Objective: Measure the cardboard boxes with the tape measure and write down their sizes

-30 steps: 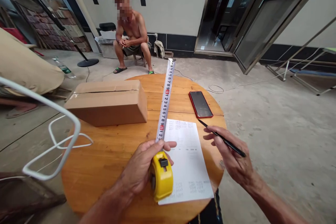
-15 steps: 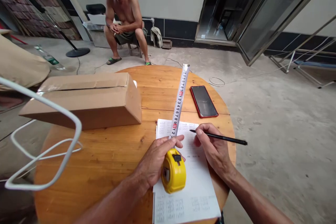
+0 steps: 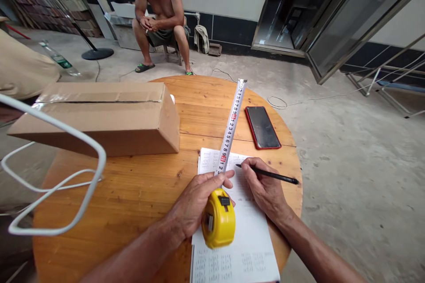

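My left hand (image 3: 195,201) is closed on a yellow tape measure (image 3: 219,223), thumb and finger pinching the blade where it leaves the case. The white blade (image 3: 231,128) is drawn out and points away from me, its metal hook at the far end. Between the fingers of my right hand (image 3: 265,188) is a black pen (image 3: 274,174), its tip pointing left, close to the blade. Under both hands lies a stack of white paper (image 3: 245,234) with rows of handwritten figures near its top and bottom. Part of the writing is hidden by the hands and the tape.
A cardboard box (image 3: 133,119) stands on the left of the round wooden table (image 3: 142,194). A phone in a red case (image 3: 263,127) lies at the right. A thick white cable (image 3: 94,150) loops at the left. Beyond the table a person (image 3: 162,13) sits on a stool.
My right hand with the pen has shifted slightly left, bringing the pen tip nearer the tape blade. The left hand keeps its hold. The whole view has shifted a little.
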Available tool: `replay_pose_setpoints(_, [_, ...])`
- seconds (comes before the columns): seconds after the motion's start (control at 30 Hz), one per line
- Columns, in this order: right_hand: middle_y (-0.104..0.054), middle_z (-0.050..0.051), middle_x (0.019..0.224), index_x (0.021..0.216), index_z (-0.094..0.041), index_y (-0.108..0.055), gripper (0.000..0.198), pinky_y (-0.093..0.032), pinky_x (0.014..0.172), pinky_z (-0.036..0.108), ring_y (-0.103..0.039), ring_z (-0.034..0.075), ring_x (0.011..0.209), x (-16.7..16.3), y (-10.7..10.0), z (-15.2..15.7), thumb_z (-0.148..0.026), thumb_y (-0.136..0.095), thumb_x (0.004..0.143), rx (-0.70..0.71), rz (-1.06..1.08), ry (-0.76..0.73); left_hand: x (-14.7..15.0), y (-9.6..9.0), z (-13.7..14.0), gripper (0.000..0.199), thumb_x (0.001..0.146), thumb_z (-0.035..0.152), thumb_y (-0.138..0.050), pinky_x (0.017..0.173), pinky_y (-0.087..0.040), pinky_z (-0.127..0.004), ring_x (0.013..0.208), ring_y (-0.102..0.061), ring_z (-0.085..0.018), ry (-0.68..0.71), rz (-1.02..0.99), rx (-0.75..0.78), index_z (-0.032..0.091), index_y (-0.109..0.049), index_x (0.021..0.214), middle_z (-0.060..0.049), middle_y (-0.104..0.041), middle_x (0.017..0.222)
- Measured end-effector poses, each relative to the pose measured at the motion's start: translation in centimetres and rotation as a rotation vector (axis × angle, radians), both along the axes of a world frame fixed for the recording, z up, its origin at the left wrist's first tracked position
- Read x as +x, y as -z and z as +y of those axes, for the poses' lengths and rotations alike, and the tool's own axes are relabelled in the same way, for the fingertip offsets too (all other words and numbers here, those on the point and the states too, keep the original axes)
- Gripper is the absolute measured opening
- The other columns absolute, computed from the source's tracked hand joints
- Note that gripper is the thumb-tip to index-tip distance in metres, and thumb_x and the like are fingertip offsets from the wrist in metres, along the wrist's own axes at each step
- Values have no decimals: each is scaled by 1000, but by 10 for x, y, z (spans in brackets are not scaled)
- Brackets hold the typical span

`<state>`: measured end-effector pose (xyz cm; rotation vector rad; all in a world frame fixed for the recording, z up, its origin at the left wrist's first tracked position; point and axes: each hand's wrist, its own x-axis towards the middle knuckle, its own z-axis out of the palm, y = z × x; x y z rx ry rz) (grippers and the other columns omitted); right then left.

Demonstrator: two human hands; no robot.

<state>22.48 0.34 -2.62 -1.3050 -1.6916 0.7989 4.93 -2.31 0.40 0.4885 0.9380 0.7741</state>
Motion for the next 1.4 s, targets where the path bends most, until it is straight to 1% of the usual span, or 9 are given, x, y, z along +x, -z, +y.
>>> replay_pose_setpoints(0.1, [-55,-1,70,81,-19,-57,10,-39,56,23,-47,11,60,0,0,0,-22,-50,88,-1,-14,-16,0,1,1,26,83,37,-57,48,-43,-18,53,-60,-8,4,-4,-6,12,-59,74,-15,-66,109])
replay_pose_setpoints(0.53, [-57,0,74,83,-18,-58,10,-41,61,23,-50,12,64,-1,-2,0,-21,-50,89,41,-92,-66,0,-1,0,25,84,35,-55,47,-43,-19,51,-59,-9,7,-8,-10,13,-57,73,-14,-70,96])
replay_pose_setpoints(0.77, [-59,0,74,83,-18,-58,9,-42,61,23,-52,12,65,-2,-3,1,-20,-51,88,80,-146,-70,0,-1,2,25,85,35,-53,45,-42,-19,47,-56,-8,18,-11,-12,14,-57,73,-11,-71,88])
replay_pose_setpoints(0.97, [-59,0,73,82,-18,-58,10,-41,60,24,-52,12,63,-3,-2,1,-21,-50,88,80,-188,-66,-1,0,1,24,84,36,-53,47,-42,-20,48,-57,-9,24,2,11,14,-57,73,-10,-71,83])
replay_pose_setpoints(1.23, [-58,1,71,80,-19,-58,14,-40,56,25,-50,13,61,-3,-4,-1,-26,-48,89,24,-179,-64,-1,-1,2,24,82,37,-55,47,-42,-21,47,-57,-10,23,-6,19,15,-58,72,-11,-72,86])
replay_pose_setpoints(1.4, [-57,0,71,80,-19,-58,13,-39,56,24,-49,12,62,-2,-4,-1,-24,-49,88,14,-159,-66,-1,-3,3,25,83,36,-54,47,-41,-21,49,-57,-9,26,5,15,14,-57,72,-12,-71,92])
